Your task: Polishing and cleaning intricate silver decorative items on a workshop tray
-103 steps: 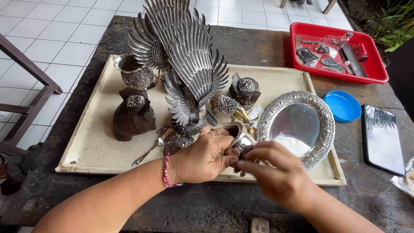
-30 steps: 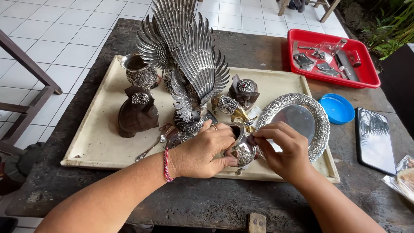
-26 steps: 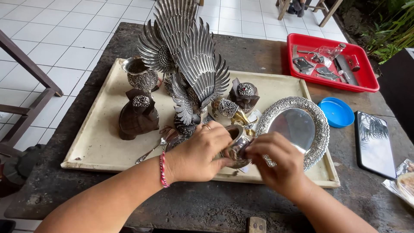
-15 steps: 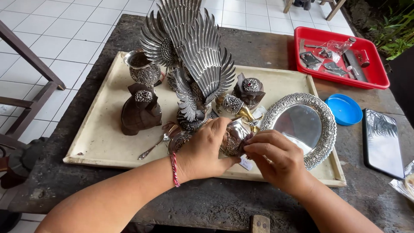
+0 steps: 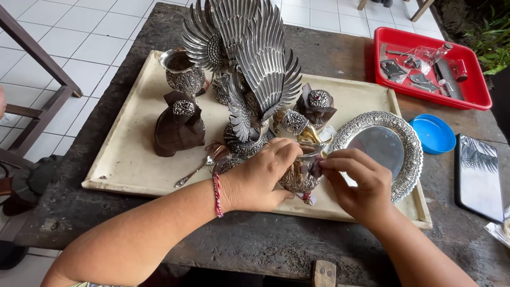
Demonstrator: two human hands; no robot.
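My left hand (image 5: 263, 175), with a red thread band at the wrist, is wrapped around a small embossed silver cup (image 5: 300, 178) at the front edge of the cream tray (image 5: 127, 159). My right hand (image 5: 360, 183) pinches something small and dark against the cup's rim; I cannot tell what it is. Just behind the hands stands a large silver winged bird figure (image 5: 249, 58). An oval silver plate (image 5: 380, 146) with an embossed border lies right of the cup.
On the tray stand a silver goblet (image 5: 183, 74), a dark wooden box with a silver knob (image 5: 179, 125), another lidded box (image 5: 317, 103) and a small spoon (image 5: 192, 173). Off the tray lie a red tool tray (image 5: 427, 66), a blue lid (image 5: 434, 133) and a dark phone (image 5: 478, 175).
Both hands have stayed on the silver cup. The right hand has shifted along the cup's rim, from its right side to over it and back, and the view has moved slightly.
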